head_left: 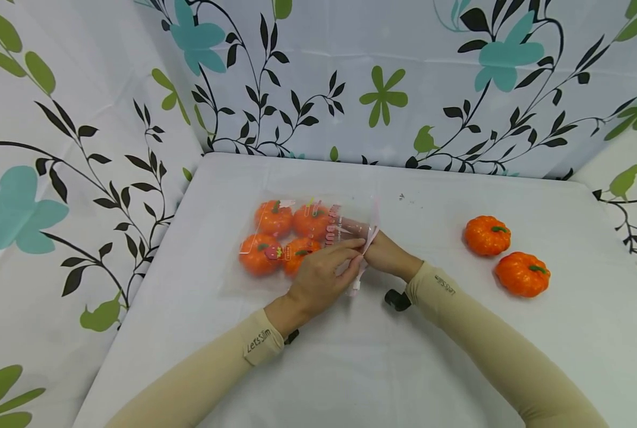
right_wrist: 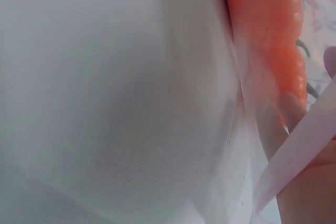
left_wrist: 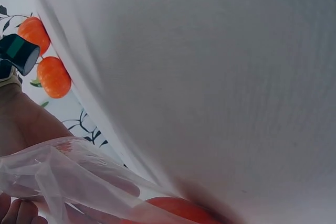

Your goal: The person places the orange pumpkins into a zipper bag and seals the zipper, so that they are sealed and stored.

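A clear zip bag (head_left: 276,270) lies flat on the white table (head_left: 350,368) and holds several small orange pumpkins (head_left: 274,218). My left hand (head_left: 352,252) pinches the lip of the bag's mouth, by its pale pink zip strip (head_left: 373,220). The straight fingers of my right hand (head_left: 374,244) reach into the mouth and show through the plastic, close to the nearest pumpkin. In the left wrist view the bag's film (left_wrist: 68,177) drapes over those fingers. The right wrist view shows the zip strip (right_wrist: 299,145) across my fingers, with a pumpkin (right_wrist: 268,30) just beyond.
Two loose pumpkins (head_left: 486,235) (head_left: 522,273) sit on the table to the right, a forearm's length from the bag. Flowered curtain walls (head_left: 350,89) close off the back and both sides. The table's left edge (head_left: 136,297) runs near the bag.
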The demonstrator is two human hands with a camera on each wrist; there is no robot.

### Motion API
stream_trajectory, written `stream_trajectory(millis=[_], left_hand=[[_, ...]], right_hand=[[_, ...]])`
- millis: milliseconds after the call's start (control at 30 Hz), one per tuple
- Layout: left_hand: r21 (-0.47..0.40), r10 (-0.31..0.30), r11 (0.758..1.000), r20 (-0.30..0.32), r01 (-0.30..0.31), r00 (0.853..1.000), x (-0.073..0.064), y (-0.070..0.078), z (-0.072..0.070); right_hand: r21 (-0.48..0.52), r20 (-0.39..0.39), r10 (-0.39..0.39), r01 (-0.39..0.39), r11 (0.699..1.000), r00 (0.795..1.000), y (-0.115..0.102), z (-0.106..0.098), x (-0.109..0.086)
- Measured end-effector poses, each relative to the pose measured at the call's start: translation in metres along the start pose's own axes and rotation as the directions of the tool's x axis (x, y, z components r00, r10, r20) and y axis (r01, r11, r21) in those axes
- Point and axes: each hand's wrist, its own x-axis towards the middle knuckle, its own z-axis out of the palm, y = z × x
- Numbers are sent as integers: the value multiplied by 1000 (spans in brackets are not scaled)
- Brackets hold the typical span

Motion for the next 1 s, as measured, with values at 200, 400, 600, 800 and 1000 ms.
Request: stream_trajectory(millis=[200,400,600,800,1000], left_hand=[[-14,16,1000,-4,-16,1000,0,-2,1],[28,51,998,-13,-50,999,1,-2,2],[55,52,997,-11,-51,999,1,-2,3],[70,40,997,-17,-39,999,0,-2,2],[58,30,998,-20,-29,999,-2,-4,1]], right_hand=[[-30,53,-17,18,999,998,1,-1,2],[10,52,-65,64,998,997,7,-10,-12],[-102,-27,-55,52,993,998,9,-39,-45],[-276,-154,-10,-34,961,988,9,-71,-84],[-441,-326,-19,-134,887,945,-1,-103,-121]])
